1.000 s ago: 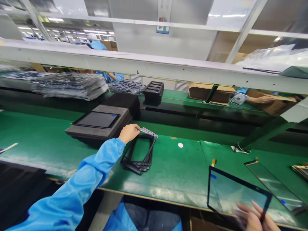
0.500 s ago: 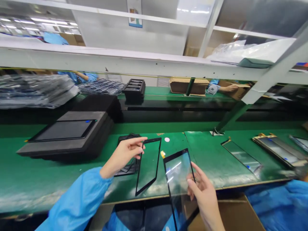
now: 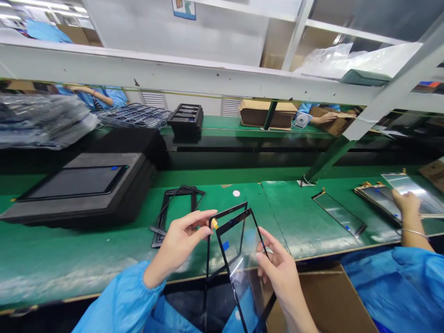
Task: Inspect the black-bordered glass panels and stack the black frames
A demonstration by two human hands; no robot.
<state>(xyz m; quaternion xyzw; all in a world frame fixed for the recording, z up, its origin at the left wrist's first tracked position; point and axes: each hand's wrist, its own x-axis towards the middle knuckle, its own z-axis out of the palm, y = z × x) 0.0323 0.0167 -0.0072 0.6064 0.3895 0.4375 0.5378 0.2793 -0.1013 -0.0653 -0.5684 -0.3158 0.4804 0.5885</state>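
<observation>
Our left hand pinches the black frame at its top corner. Our right hand pinches the glass panel, just right of that grip, overlapping the frame above the worktop.

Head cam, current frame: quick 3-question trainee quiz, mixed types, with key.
1. True or false: the right hand holds the glass panel by its edge.
2. What does the left hand pinch? A) thin black frame B) cardboard box C) white disc
3. Fill in: the stack of black frames lies on the green ____.

Key: 1 true. 2 A. 3 bench. A co-worker's hand at the far right reaches the panels there.
</observation>
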